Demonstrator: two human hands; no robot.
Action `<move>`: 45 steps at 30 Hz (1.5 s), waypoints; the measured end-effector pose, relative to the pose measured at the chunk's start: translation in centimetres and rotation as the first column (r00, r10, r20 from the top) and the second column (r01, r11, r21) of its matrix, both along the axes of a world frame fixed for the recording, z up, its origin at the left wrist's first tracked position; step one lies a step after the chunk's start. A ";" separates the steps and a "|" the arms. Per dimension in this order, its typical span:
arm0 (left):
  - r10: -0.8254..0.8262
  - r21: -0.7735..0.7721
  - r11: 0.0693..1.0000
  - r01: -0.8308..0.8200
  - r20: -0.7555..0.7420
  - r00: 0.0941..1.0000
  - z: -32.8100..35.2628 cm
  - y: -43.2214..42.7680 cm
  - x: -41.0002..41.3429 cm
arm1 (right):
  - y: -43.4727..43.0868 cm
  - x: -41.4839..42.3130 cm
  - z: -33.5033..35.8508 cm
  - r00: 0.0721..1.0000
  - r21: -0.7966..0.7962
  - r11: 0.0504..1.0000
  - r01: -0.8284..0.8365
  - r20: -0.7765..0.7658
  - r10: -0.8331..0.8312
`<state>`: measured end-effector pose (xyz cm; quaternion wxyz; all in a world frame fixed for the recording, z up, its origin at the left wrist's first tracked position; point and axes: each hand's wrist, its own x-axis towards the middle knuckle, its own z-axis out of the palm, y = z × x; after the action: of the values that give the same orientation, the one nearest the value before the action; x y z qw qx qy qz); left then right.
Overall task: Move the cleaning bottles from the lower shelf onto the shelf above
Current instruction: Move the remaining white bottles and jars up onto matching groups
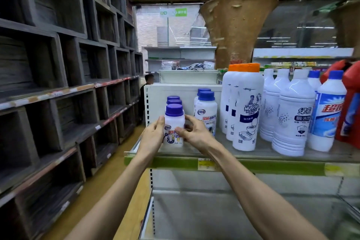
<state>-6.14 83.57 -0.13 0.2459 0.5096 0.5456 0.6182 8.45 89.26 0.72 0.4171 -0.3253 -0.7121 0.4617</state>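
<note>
A small white bottle with a purple cap (174,121) stands at the front left of the upper shelf (272,154). My left hand (153,135) holds its left side and my right hand (192,132) grips its right side, thumb across the label. Two more purple-capped bottles (174,100) line up behind it. To the right stand two blue-capped white jars (206,111), then tall white bottles with orange caps (246,107). The lower shelf (214,210) below my arms shows no bottles.
More white bottles (292,115), a blue-labelled bottle (327,115) and red jugs (348,107) fill the upper shelf's right side. Dark wooden cubby shelves (58,84) line the aisle on the left. A person (145,95) stands far down the aisle. A brown cone-shaped basket (235,27) hangs above.
</note>
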 end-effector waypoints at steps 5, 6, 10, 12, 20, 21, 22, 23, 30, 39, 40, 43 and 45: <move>0.093 0.093 0.991 -0.091 -0.010 0.996 -0.3 -1.2 1.0 | -1.0 0.7 -0.2 0.999 0.063 0.998 0.025 -0.026 -0.023; 0.124 0.166 0.978 -0.124 0.006 0.992 -0.4 -1.9 1.3 | -1.5 1.3 -0.2 0.995 0.078 0.995 0.063 -0.084 -0.056; 0.067 0.395 0.911 -0.118 0.141 0.988 -2.1 -4.8 2.6 | -4.1 4.0 -1.3 0.931 0.123 0.981 0.149 -0.352 -0.097; -0.059 0.432 0.902 -0.017 0.161 0.985 -3.8 -5.7 3.5 | -5.3 5.4 -2.7 0.900 0.104 0.989 0.105 -0.433 -0.050; -0.276 0.299 0.925 0.236 0.096 0.956 -11.9 -5.6 9.1 | -7.7 11.8 -10.6 0.970 0.096 0.994 0.052 -0.242 -0.028; -0.299 0.263 0.928 0.264 0.105 0.948 -12.9 -5.2 10.1 | -7.5 12.9 -11.6 0.982 0.100 0.992 0.073 -0.182 -0.054; -0.317 0.224 0.931 0.287 0.114 0.941 -13.9 -4.8 11.1 | -7.0 14.0 -12.6 0.989 0.112 0.989 0.092 -0.129 -0.077; -0.326 0.187 0.935 0.301 0.127 0.937 -14.7 -4.3 12.1 | -6.4 15.1 -13.6 0.991 0.112 0.987 0.112 -0.085 -0.103; -0.305 0.074 0.952 0.296 0.238 0.922 -18.3 0.4 18.8 | 1.0 22.3 -18.4 0.915 -0.015 0.915 0.404 -0.018 -0.404; -0.146 -0.109 0.978 0.178 0.250 0.957 -24.3 5.7 25.0 | 11.7 25.7 -23.5 0.928 -0.173 0.913 0.370 0.114 -0.355; -0.141 -0.114 0.978 0.173 0.245 0.959 -24.6 5.9 25.3 | 12.7 25.5 -24.0 0.933 -0.178 0.919 0.352 0.144 -0.329; -0.122 -0.119 0.981 0.153 0.240 0.963 -25.4 6.4 25.7 | 14.4 24.7 -25.3 0.957 -0.187 0.943 0.274 0.153 -0.247; -0.102 -0.123 0.983 0.133 0.234 0.967 -25.8 6.5 25.6 | 14.9 24.3 -26.1 0.964 -0.160 0.954 0.252 0.126 -0.233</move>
<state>19.42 90.11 -25.91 0.3774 0.4489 0.5240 0.6176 32.73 104.14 -25.35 0.4022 -0.4696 -0.6445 0.4499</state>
